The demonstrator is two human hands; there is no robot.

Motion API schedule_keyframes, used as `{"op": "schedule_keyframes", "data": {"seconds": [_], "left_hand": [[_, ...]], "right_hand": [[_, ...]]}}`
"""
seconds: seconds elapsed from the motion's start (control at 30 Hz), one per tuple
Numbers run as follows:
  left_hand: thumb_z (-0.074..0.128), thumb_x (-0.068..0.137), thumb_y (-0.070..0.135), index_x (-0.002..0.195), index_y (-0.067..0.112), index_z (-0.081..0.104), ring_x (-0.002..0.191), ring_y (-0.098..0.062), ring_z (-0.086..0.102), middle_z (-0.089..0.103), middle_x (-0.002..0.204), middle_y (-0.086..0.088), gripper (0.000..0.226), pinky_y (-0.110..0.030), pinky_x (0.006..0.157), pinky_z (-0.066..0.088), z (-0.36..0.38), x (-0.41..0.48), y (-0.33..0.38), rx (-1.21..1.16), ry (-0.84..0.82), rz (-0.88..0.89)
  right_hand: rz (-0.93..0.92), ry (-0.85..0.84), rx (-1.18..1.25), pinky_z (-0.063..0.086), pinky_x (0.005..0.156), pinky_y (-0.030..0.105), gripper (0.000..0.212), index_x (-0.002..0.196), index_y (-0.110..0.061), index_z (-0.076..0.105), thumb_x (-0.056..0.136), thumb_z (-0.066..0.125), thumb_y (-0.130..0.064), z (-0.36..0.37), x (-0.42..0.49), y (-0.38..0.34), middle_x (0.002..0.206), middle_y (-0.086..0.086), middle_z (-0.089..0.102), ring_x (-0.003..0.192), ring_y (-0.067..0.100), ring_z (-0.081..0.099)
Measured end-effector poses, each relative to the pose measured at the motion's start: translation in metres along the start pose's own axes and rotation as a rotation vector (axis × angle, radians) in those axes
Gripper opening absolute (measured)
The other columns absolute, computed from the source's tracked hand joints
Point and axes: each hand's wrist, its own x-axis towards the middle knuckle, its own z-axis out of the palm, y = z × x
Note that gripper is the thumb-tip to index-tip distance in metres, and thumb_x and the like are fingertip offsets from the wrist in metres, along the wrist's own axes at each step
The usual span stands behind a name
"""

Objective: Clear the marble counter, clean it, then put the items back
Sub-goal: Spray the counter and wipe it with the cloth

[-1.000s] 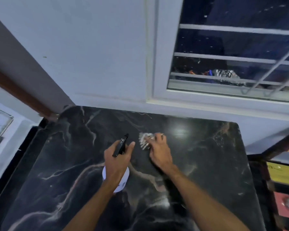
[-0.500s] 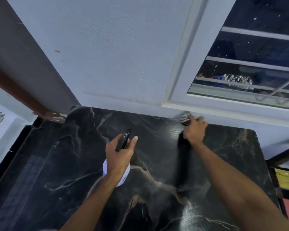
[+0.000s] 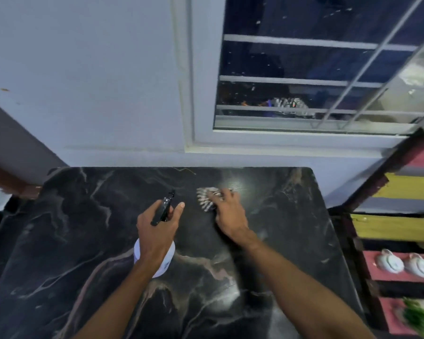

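The black marble counter (image 3: 71, 241) with pale veins fills the lower half of the view and carries no loose items. My left hand (image 3: 157, 231) grips a white spray bottle (image 3: 165, 261) by its black trigger head (image 3: 163, 207), held above the counter's middle. My right hand (image 3: 230, 214) presses a striped black-and-white cloth (image 3: 205, 198) flat onto the marble, just right of the bottle and near the back edge. A wet sheen shows on the counter around the cloth.
A white wall (image 3: 83, 81) and a barred window (image 3: 316, 77) stand behind the counter. To the right is a coloured shelf unit (image 3: 402, 189) with two white teapots (image 3: 404, 265) and some green leaves (image 3: 421, 319). A drop lies at the counter's left edge.
My right hand has slid the cloth from the back right edge by the window back leftward, close to the bottle. The left hand keeps the bottle in about the same place.
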Motion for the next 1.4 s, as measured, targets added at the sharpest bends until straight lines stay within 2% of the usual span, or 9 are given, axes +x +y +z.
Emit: {"op": "schedule_keyframes", "data": {"seconds": [0.13,0.37,0.53,0.67,0.77,0.97,1.1,1.27,1.4], "left_hand": [[0.082,0.089,0.02,0.061,0.011,0.051,0.054,-0.016,0.045,0.05,0.054,-0.002,0.042,-0.037,0.062,0.046,0.048,-0.014,0.019,-0.032,-0.013,0.024],[0.083,0.088,0.018,0.066,0.002,0.056,0.059,-0.036,0.048,0.052,0.058,-0.017,0.038,-0.041,0.061,0.044,0.138,-0.015,0.052,0.02,-0.017,0.075],[0.082,0.089,0.019,0.068,0.0,0.057,0.06,-0.038,0.049,0.053,0.06,-0.019,0.038,-0.04,0.061,0.045,0.175,-0.023,0.064,0.031,-0.021,0.124],[0.082,0.089,0.02,0.067,0.002,0.056,0.059,-0.035,0.05,0.053,0.059,-0.015,0.039,-0.037,0.06,0.044,0.191,-0.04,0.068,0.036,-0.025,0.104],[0.082,0.089,0.021,0.065,0.002,0.054,0.052,-0.023,0.045,0.051,0.056,-0.01,0.042,-0.032,0.057,0.043,0.188,-0.06,0.076,0.046,-0.018,0.08],[0.082,0.09,0.023,0.065,0.002,0.052,0.052,-0.011,0.042,0.05,0.055,-0.008,0.044,-0.026,0.057,0.042,0.147,-0.103,0.085,0.023,0.013,-0.002],[0.081,0.091,0.024,0.064,0.003,0.05,0.051,-0.009,0.041,0.045,0.051,0.005,0.046,-0.018,0.056,0.04,0.103,-0.123,0.075,0.03,0.045,-0.056],[0.082,0.09,0.025,0.066,-0.001,0.054,0.053,-0.013,0.047,0.054,0.058,-0.016,0.044,-0.022,0.058,0.043,0.03,-0.139,0.053,0.023,0.124,-0.077],[0.079,0.092,0.021,0.069,-0.001,0.057,0.057,-0.012,0.05,0.058,0.063,-0.019,0.039,-0.015,0.06,0.043,-0.043,-0.152,0.027,0.049,0.168,-0.07]], "right_hand": [[0.445,0.111,0.033,0.051,0.094,0.053,0.061,0.139,-0.028,0.054,0.083,0.054,-0.004,-0.048,-0.004,0.116,0.137,0.012,0.037,0.122,0.037,0.035],[-0.003,0.024,-0.002,0.048,0.095,0.043,0.068,0.14,-0.032,0.055,0.079,0.057,-0.002,-0.048,0.03,0.144,0.135,0.012,0.046,0.119,0.036,0.042],[0.33,0.142,0.005,0.043,0.101,0.051,0.065,0.139,-0.023,0.055,0.077,0.057,-0.006,-0.098,0.039,0.27,0.128,0.021,0.044,0.112,0.043,0.04],[0.179,0.069,-0.017,0.047,0.096,0.049,0.063,0.141,-0.023,0.054,0.08,0.057,-0.005,-0.098,0.005,0.278,0.138,0.017,0.042,0.12,0.041,0.037],[0.227,0.058,0.033,0.047,0.095,0.049,0.064,0.142,-0.024,0.053,0.081,0.056,-0.002,-0.103,-0.024,0.281,0.134,0.014,0.042,0.116,0.039,0.036],[0.156,0.037,-0.027,0.048,0.094,0.05,0.067,0.14,-0.023,0.054,0.077,0.059,0.002,-0.088,-0.122,0.24,0.131,0.016,0.042,0.108,0.04,0.04],[0.415,0.116,0.067,0.046,0.094,0.048,0.068,0.138,-0.024,0.055,0.075,0.061,0.002,-0.072,-0.15,0.165,0.131,0.018,0.042,0.114,0.042,0.038],[0.048,-0.034,0.068,0.053,0.089,0.046,0.071,0.137,-0.032,0.054,0.074,0.055,-0.001,-0.029,-0.162,0.052,0.131,0.01,0.042,0.115,0.036,0.039],[0.323,0.041,0.082,0.046,0.097,0.052,0.058,0.135,-0.026,0.057,0.079,0.062,-0.011,-0.001,-0.15,-0.022,0.132,0.017,0.043,0.115,0.041,0.038]]}}
